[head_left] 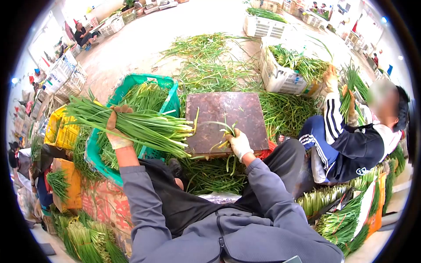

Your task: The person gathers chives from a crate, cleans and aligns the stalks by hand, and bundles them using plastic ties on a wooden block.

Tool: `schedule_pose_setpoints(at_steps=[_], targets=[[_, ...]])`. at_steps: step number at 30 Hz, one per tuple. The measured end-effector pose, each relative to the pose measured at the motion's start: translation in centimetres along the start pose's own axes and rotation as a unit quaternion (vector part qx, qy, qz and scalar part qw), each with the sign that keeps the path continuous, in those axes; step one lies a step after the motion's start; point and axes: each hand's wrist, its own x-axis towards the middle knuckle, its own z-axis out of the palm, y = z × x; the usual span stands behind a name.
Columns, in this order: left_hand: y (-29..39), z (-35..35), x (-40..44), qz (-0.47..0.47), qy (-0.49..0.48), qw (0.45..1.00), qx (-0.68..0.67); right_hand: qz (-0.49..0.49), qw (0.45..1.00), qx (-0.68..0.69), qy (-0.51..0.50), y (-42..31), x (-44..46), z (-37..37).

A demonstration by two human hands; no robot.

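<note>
My left hand [118, 127], in a glove with a brown palm, is closed around a thick bunch of garlic chives [149, 125]. The pale cut ends point right, over the left edge of a dark brown board [226, 114]. My right hand [239, 143], in a whitish glove, pinches a few loose yellowish-green leaves [226, 131] above the board's front right part. Some of these leaves dangle below the fingers. Under the bunch stands a green plastic basket [90, 149] holding more chives.
Loose leaves [206, 65] litter the floor ahead. A white crate [274, 72] of greens stands front right. At right a seated co-worker [359, 140] handles greens. Tied bundles [85, 239] lie at lower left, more bundles [342, 223] at lower right. A yellow basket [66, 131] stands left.
</note>
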Motion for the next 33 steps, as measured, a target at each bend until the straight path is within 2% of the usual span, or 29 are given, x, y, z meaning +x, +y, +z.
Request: schedule_pose_setpoints(at_steps=[1, 3, 4, 6, 10, 12, 13, 15, 16, 18, 19, 20, 23, 24, 26, 27, 28, 30, 31, 33], targets=[[0.1, -0.1, 0.0, 0.004, 0.006, 1.0, -0.007, 0.002, 1.0, 0.0, 0.001, 0.1, 0.2, 0.2], [0.1, -0.3, 0.5, 0.005, -0.016, 0.999, -0.031, -0.078, 0.997, -0.016, -0.012, -0.3, 0.9, 1.3], [0.0, -0.5, 0.6, 0.005, -0.019, 0.999, -0.031, -0.112, 0.992, 0.045, -0.046, -0.7, 1.1, 2.1], [-0.1, -0.7, 0.8, 0.0, -0.038, 0.998, -0.047, -0.099, 0.971, 0.189, -0.107, -2.8, 1.1, 3.5], [-0.3, -0.6, 0.8, -0.011, -0.04, 0.998, -0.049, -0.096, 0.95, 0.242, -0.171, -6.6, 0.5, 6.6], [-0.2, -0.8, 1.0, -0.005, -0.052, 0.997, -0.048, -0.063, 0.978, 0.042, -0.192, -8.4, -1.1, 6.2], [0.0, -0.8, 1.0, 0.002, -0.03, 0.999, -0.032, -0.061, 0.978, 0.041, -0.195, -6.8, -0.3, 6.2], [0.4, -0.7, 0.9, 0.012, -0.003, 1.0, -0.015, -0.156, 0.968, 0.096, -0.169, -2.8, 1.7, 5.7], [0.4, -0.7, 0.9, 0.007, 0.009, 1.0, -0.018, -0.119, 0.984, -0.021, -0.133, -3.7, 1.5, 4.1], [0.5, -0.8, 0.8, -0.003, 0.025, 1.0, -0.019, -0.073, 0.99, 0.075, -0.094, -1.7, 3.1, 3.5], [0.7, -0.9, 0.9, 0.006, 0.016, 1.0, -0.018, -0.13, 0.985, 0.076, -0.084, -0.5, 4.1, 4.0], [0.7, -0.9, 1.0, 0.015, 0.007, 1.0, -0.018, -0.128, 0.985, 0.078, -0.082, 0.9, 4.5, 4.2], [0.5, -1.1, 1.2, 0.02, -0.005, 1.0, -0.014, -0.066, 0.96, 0.191, -0.195, -2.7, 1.4, 6.2], [0.5, -1.0, 1.2, 0.014, -0.012, 0.999, -0.028, 0.013, 0.926, 0.301, -0.228, -3.9, 0.7, 7.0], [0.2, 0.2, 0.5, 0.014, -0.013, 0.999, -0.027, -0.011, 0.922, 0.285, -0.262, -4.3, 0.3, 8.6], [0.0, 0.6, 0.3, 0.025, -0.018, 0.999, -0.019, 0.003, 0.944, 0.149, -0.293, -4.9, 0.3, 8.7], [-0.1, 0.9, 0.2, 0.035, -0.024, 0.999, -0.012, -0.044, 0.94, 0.029, -0.336, -5.7, 0.0, 8.5], [0.2, 0.1, 0.6, 0.026, -0.021, 0.999, -0.018, -0.079, 0.933, -0.031, -0.351, -3.6, 1.1, 9.0], [0.4, -0.1, 0.6, 0.016, -0.014, 0.999, -0.024, -0.027, 0.947, 0.046, -0.317, -3.0, 1.0, 8.7], [0.6, -0.1, 0.1, 0.015, -0.007, 0.999, -0.034, -0.003, 0.962, 0.039, -0.272, -2.1, 1.7, 6.0]])
